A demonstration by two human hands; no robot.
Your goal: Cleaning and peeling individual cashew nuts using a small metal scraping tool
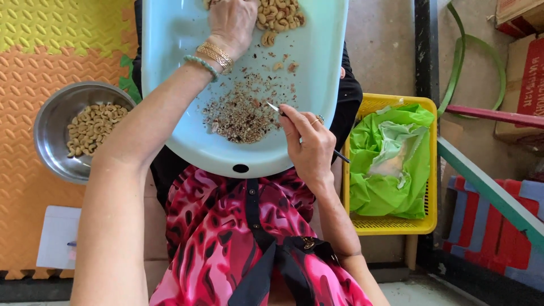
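A pale blue plastic tray (pixel 187 141) rests on my lap. At its far end lies a pile of cashew nuts (pixel 279 17). My left hand (pixel 231 22), with bracelets at the wrist, reaches over the tray and rests on those nuts. In the tray's middle is a heap of brown husk scraps (pixel 241 110). My right hand (pixel 309 147) grips a thin metal pick (pixel 275 107), its tip touching the edge of the scraps.
A steel bowl (pixel 51 147) holding peeled cashews stands on the orange foam mat at left. A yellow basket (pixel 391 224) lined with a green plastic bag sits at right. White paper (pixel 56 235) lies near the lower left. Cardboard boxes and a green hoop are at the far right.
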